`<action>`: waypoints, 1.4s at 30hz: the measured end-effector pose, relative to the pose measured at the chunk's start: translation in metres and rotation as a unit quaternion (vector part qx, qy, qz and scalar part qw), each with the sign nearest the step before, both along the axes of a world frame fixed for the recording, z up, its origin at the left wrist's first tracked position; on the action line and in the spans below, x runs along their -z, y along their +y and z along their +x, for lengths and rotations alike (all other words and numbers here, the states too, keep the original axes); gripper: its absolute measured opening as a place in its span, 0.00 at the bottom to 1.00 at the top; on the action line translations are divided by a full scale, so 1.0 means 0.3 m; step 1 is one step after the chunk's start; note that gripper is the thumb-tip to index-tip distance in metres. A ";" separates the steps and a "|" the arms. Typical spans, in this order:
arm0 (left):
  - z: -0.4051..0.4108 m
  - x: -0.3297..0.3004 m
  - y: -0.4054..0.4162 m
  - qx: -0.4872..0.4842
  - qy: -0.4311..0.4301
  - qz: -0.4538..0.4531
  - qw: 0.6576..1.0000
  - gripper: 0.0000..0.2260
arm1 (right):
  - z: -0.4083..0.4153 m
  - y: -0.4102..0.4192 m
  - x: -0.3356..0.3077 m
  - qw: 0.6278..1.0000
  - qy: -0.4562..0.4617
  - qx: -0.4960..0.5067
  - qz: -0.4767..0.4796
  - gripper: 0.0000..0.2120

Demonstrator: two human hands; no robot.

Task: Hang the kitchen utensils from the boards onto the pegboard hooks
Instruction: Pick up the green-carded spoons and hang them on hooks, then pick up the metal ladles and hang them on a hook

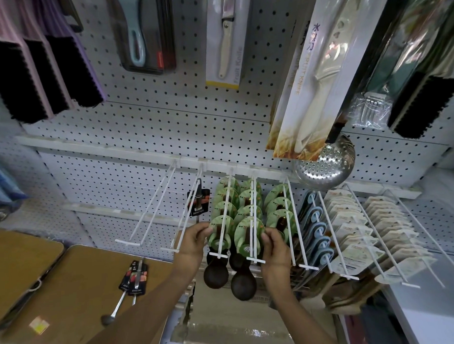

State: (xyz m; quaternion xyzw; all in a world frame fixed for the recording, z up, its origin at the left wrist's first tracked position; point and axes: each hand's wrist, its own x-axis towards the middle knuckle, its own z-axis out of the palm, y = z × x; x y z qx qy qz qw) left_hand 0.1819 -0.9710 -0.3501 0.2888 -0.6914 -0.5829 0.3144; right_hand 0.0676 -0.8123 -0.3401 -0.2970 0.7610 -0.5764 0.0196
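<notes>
Two hands meet at the front ends of neighbouring pegboard hooks (224,223): the left hand (195,240) pinches a carded wooden spoon (221,232), and the right hand (275,250) holds the carded spoon (248,235) just beside it. Left of the grip stand two bare hooks (155,207), and beyond them, lower, a desk (78,280) carries packaged ladles (134,278). Right of the grip hang further rows of carded utensils (351,226); above it, a perforated skimmer (323,163) and boxed knives (317,73).

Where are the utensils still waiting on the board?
In the head view, lower left: the black-carded utensils lie on the brown board, left of the left forearm and below the empty hooks.
</notes>
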 end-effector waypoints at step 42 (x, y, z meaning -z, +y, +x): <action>0.954 0.183 -0.342 0.128 -0.310 -0.422 0.842 0.27 | 0.567 -0.294 0.237 0.880 0.240 -0.317 0.258 0.27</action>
